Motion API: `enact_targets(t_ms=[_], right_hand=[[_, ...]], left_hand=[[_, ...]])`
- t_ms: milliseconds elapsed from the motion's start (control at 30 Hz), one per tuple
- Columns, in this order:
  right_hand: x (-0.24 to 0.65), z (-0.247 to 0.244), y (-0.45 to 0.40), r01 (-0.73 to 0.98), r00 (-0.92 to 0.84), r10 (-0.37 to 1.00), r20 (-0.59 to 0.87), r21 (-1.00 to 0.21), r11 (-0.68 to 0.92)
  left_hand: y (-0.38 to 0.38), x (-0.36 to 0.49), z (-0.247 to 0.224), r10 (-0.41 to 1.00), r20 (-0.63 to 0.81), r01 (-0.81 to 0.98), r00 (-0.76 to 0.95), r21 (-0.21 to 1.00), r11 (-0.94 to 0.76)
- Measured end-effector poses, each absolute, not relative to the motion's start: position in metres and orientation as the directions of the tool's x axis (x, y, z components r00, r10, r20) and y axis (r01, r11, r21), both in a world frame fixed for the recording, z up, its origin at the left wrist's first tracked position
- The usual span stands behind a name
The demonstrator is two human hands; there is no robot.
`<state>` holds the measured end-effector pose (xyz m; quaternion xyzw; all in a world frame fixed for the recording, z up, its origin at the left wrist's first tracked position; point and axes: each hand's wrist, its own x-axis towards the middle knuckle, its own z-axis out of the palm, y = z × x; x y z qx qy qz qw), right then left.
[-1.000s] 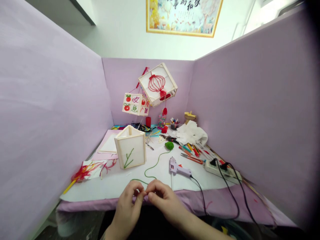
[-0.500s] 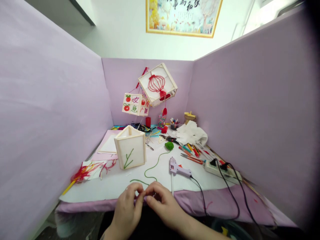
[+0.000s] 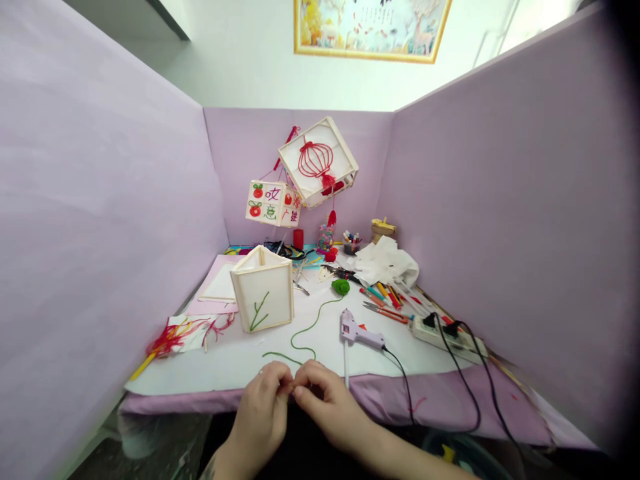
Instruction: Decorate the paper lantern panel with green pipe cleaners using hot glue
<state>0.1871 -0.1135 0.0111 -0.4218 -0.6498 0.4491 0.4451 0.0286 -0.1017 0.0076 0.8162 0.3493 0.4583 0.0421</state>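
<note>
My left hand [image 3: 265, 407] and my right hand [image 3: 325, 399] meet at the table's front edge, fingertips pinched together. Whatever lies between the fingertips is too small or hidden to make out. Just beyond them a green yarn strand [image 3: 291, 340] winds back to a small green yarn ball [image 3: 341, 287]. To the far left of my hands stands a three-sided lantern frame [image 3: 264, 293] with white panels and a green branch shape on its front. A lilac glue gun [image 3: 361, 331] lies to the right of the yarn, its cord trailing off the front edge.
Scissors [image 3: 387, 312], markers [image 3: 385, 295] and a power strip [image 3: 447, 340] lie on the right. Crumpled white paper [image 3: 387, 262] sits behind them. Red yarn scraps [image 3: 170, 339] lie at the left. Two decorated lanterns [image 3: 317, 162] hang at the back, between lilac partition walls [image 3: 490, 200].
The view has shifted slightly, so the table things sit a little higher and to the right. My fingertips stay pinched together, with only small finger movement.
</note>
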Motion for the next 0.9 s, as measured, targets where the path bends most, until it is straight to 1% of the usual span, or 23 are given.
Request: enact_targets(t_ms=[233,533,600,733,900], right_hand=[[0.189,0.008,-0.113,0.134,-0.251,0.952,0.177,-0.967,0.216],[0.185,0.0,-0.111,0.051,-0.251,0.961,0.113,-0.99,0.13],[0.185,-0.002,-0.111,0.015,-0.256,0.963,0.083,-0.996,0.089],[0.184,-0.002,-0.112,-0.095,-0.283,0.959,-0.011,-0.995,-0.039],[0.181,-0.002,-0.112,-0.242,-0.285,0.958,-0.043,-0.963,-0.116]], left_hand=[[-0.101,0.031,0.002,0.614,0.724,0.53,0.315,0.402,-0.747],[-0.102,0.028,-0.002,0.65,0.703,0.511,0.289,0.461,-0.726],[-0.102,0.028,-0.002,0.651,0.701,0.494,0.292,0.473,-0.73],[-0.103,0.029,-0.002,0.661,0.686,0.465,0.304,0.498,-0.732],[-0.104,0.029,0.002,0.662,0.68,0.45,0.314,0.507,-0.735]])
